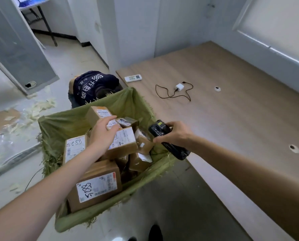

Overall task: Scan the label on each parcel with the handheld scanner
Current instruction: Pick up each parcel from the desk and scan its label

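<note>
Left hand (pixel 103 134): fingers loosely spread, resting on a small parcel (pixel 123 141) atop the pile in the green sack (pixel 61 124). Right hand (pixel 175 134) grips the scanner (pixel 166 138) beside it. Judged step: selecting a parcel. Next, aim the scanner at its label.

From my seat the brown cardboard parcels (pixel 94 185) look matt, each with a smooth white paper label (pixel 97 186), sitting in a green woven-plastic sack (pixel 67 124) that's coarse and frayed along the rim. The black plastic handheld scanner (pixel 166 140) has a slight sheen. I'd call the light wood-grain tabletop (pixel 232 101) smooth laminate, and the pale tiled floor (pixel 145 214) is glossy.
</note>
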Motion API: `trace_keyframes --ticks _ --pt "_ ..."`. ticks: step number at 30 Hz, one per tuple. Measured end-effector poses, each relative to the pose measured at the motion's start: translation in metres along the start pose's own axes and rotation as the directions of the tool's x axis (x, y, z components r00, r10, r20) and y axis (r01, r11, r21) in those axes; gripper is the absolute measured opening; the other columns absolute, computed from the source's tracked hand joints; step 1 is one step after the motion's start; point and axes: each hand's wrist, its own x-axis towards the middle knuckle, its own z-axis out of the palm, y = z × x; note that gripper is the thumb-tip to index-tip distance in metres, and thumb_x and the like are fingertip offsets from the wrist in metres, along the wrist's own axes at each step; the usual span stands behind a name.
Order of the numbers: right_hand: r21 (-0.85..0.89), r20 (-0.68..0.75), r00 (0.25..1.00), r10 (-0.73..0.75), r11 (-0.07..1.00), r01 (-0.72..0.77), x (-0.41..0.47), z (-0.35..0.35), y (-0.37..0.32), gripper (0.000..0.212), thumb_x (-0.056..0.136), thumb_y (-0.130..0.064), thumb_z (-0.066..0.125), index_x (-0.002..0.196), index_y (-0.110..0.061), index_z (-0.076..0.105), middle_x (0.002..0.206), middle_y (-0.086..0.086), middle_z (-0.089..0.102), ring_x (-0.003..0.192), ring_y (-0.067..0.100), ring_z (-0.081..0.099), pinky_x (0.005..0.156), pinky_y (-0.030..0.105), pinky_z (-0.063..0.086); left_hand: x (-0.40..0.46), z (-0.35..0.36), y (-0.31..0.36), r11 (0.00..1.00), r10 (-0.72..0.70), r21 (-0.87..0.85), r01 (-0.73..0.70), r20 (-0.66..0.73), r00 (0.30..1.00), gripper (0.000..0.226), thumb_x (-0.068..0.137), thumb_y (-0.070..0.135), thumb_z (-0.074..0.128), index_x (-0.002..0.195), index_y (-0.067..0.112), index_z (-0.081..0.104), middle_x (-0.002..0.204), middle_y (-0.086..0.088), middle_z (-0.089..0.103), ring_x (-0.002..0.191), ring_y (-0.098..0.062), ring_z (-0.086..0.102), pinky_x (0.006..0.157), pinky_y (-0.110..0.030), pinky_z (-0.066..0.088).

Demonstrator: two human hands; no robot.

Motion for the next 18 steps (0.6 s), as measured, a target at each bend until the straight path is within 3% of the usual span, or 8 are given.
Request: trace_keyframes --ticks 3,8,11,13,18 --pt "0.063 -0.100 0.994 0.036 0.998 -0.030 -0.044 -0.042 0.011 0.053 0.067 -0.044 0.094 0.113 -0.024 0.074 0.092 0.001 0.077 0.084 0.020 0.075 0.081 0.037 0.063 0.000 0.011 0.048 0.983 0.177 0.029 -0.182 0.127 0.976 0.037 0.099 0.030 0.061 0.136 0.025 0.062 0.146 0.006 0.052 0.130 -0.012 0.047 0.104 -0.029 0.035" --pt "0.124 -0.314 0.933 0.177 0.982 -0.145 -0.144 -0.128 0.053 0.050 0.067 -0.050 0.092 0.109 -0.030 0.075 0.087 -0.006 0.075 0.082 0.014 0.072 0.068 0.024 0.054 -0.017 0.064 0.154 0.917 0.390 -0.037 -0.398 0.296 0.872 0.034 0.096 0.034 0.066 0.128 0.023 0.067 0.147 0.003 0.052 0.140 -0.017 0.043 0.117 -0.035 0.030" --pt "0.160 -0.450 0.842 0.298 0.954 -0.252 -0.220 -0.178 0.093 0.047 0.065 -0.056 0.089 0.104 -0.032 0.075 0.086 -0.007 0.075 0.081 0.013 0.072 0.068 0.024 0.053 -0.052 0.109 0.223 0.886 0.459 -0.146 -0.441 0.419 0.783 0.039 0.094 0.033 0.069 0.131 0.021 0.065 0.140 -0.003 0.060 0.131 -0.021 0.054 0.113 -0.040 0.040" --pt "0.212 -0.527 0.764 0.372 0.928 -0.305 -0.279 -0.206 0.128 0.047 0.064 -0.058 0.088 0.100 -0.031 0.076 0.088 -0.006 0.076 0.086 0.016 0.072 0.076 0.027 0.058 -0.090 0.142 0.272 0.864 0.498 -0.221 -0.452 0.495 0.712 0.043 0.095 0.030 0.069 0.135 0.016 0.062 0.132 -0.007 0.064 0.123 -0.022 0.059 0.106 -0.034 0.045" --pt "0.386 -0.624 0.551 0.554 0.832 -0.399 -0.449 -0.249 0.223 0.051 0.057 -0.063 0.089 0.093 -0.028 0.078 0.088 -0.004 0.077 0.085 0.017 0.073 0.084 0.034 0.061 -0.222 0.227 0.383 0.765 0.617 -0.347 -0.543 0.635 0.464 0.046 0.096 0.035 0.067 0.137 0.015 0.059 0.114 -0.003 0.068 0.108 -0.016 0.062 0.088 -0.024 0.041"
